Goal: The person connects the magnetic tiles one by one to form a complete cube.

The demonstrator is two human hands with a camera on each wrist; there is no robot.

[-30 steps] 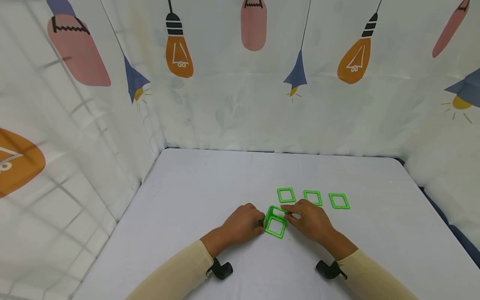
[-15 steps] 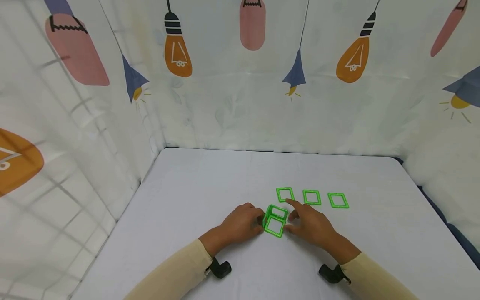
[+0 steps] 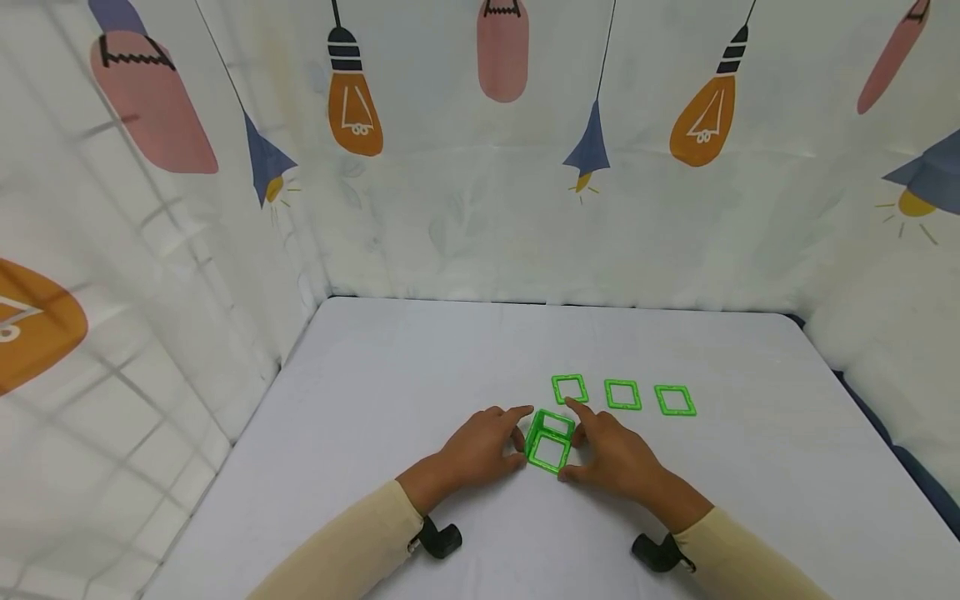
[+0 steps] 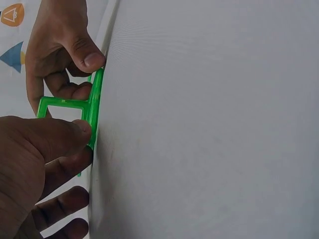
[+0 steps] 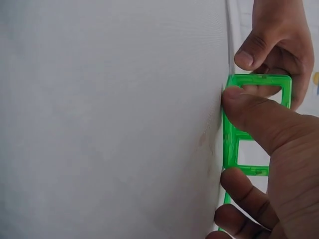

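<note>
Several square green magnetic tiles with open middles are joined into a small structure point(image 3: 543, 467) on the white table. One tile lies flat in front and others stand at its back and left. My left hand point(image 3: 478, 450) holds the left side, thumb near the front and index finger stretched toward the far edge. On the right, my right hand point(image 3: 618, 448) holds the structure with its thumb at the front corner and a finger against the back part. Its index finger reaches past the structure. In the right wrist view, the right thumb covers part of the green frame point(image 5: 261, 78).
Three loose green tiles lie flat in a row behind the structure: a left tile point(image 3: 567, 376), a middle tile point(image 3: 622, 382) and a right tile point(image 3: 671, 387). White cloth printed with lamps and bulbs point(image 3: 356, 112) hangs behind and left of the table point(image 3: 420, 358).
My right fingers have let go of the back tile's right edge, and the thumb has come down to the front corner. My left index finger has straightened. The loose tiles have stayed put.
</note>
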